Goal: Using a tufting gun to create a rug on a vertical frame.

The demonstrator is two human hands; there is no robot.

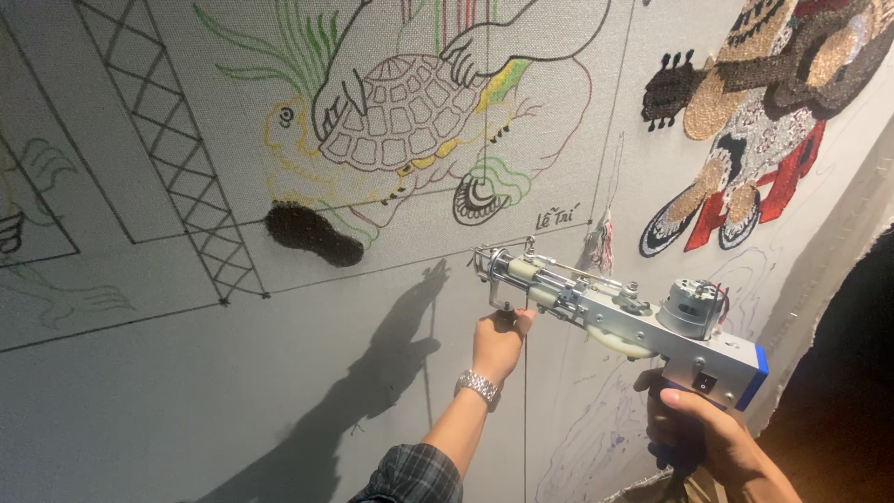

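Note:
A silver tufting gun (619, 312) with a small motor on top points left toward a grey stretched cloth (279, 391). My right hand (703, 433) is wrapped around the gun's rear grip at the lower right. My left hand (498, 340), with a metal wristwatch (478, 385), grips the front handle just under the needle end. A thin yarn strand (524, 419) hangs down beside that hand. The needle tip (480, 259) sits close to the cloth, below a drawn turtle (400, 116) and right of a dark tufted patch (312, 235).
A partly tufted guitar-player figure (754, 121) fills the cloth's upper right. A lattice tower outline (177, 158) runs down the left. A small bundle of yarn ends (601, 240) hangs on the cloth. The cloth's edge and a dark area (847, 373) lie at the right.

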